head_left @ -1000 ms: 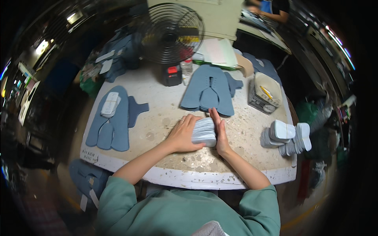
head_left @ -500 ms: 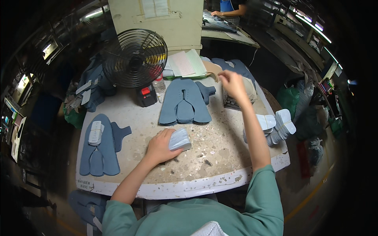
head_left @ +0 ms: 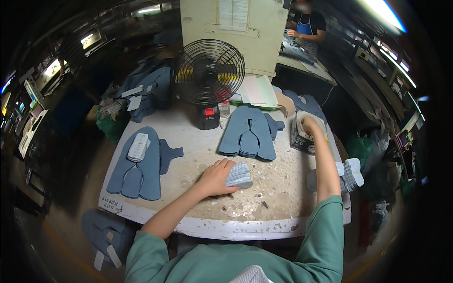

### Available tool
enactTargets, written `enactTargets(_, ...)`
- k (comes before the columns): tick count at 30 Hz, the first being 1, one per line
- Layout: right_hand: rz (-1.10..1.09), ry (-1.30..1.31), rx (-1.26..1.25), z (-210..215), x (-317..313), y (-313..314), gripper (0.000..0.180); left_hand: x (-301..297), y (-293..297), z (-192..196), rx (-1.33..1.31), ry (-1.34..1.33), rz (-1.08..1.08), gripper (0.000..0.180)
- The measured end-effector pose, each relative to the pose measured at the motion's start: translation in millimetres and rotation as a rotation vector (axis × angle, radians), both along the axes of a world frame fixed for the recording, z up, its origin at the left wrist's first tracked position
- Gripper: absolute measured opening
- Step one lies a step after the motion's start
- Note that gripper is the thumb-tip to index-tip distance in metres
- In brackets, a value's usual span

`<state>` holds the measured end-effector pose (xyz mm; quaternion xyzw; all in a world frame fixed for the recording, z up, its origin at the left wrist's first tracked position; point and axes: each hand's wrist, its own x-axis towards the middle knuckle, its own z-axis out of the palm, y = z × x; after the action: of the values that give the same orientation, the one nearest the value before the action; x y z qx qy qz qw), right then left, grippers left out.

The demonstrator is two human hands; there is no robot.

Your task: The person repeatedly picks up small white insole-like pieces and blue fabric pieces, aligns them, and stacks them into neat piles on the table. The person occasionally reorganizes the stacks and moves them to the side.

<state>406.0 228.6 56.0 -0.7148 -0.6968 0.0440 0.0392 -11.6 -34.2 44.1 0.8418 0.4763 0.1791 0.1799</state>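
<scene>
My left hand [head_left: 217, 178] is wrapped round a stack of pale grey cut pieces [head_left: 239, 176] standing on the worn table. At the right, my right hand [head_left: 310, 125] reaches down into an open box [head_left: 302, 140] with a pale liner; its fingers are hidden inside. Beyond the left hand lies a stack of blue-grey shoe upper pieces [head_left: 231, 137], with smaller matching pieces [head_left: 273, 126] beside it. Banded bundles of pale grey pieces [head_left: 352, 173] lie near my right forearm. Another blue-grey stack [head_left: 152, 177] on the left carries a small pale bundle [head_left: 138, 147].
A black fan [head_left: 209, 73] on a red-and-black battery base [head_left: 208, 117] stands at the back, beside a clear bottle [head_left: 224, 109]. Papers [head_left: 257, 91] lie behind the upper pieces. More cut parts [head_left: 150, 92] are heaped left of the table. A person [head_left: 309, 28] works at a far bench.
My right hand has gone from above the box down into it. My left hand keeps its hold on the pale stack. The whole view has shifted, so the table sits further right.
</scene>
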Motion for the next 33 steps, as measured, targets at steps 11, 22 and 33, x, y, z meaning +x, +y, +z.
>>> enactTargets(11, -0.045, 0.188, 0.34, 72.9, 9.2, -32.8, 0.018, 2.2, 1.7, -5.5, -0.067, -0.009, 0.05, 0.069)
enactTargets(22, 0.249, 1.1, 0.383, 99.5, -61.0, -75.8, 0.024, 0.1, 10.2, -10.7, -0.198, -0.261, 0.125, 0.068)
enactTargets(33, 0.512, 1.623, -0.051, 21.8, -222.8, -160.0, 0.013, 3.3, 31.3, -27.2, -1.083, -1.805, -0.077, 0.063)
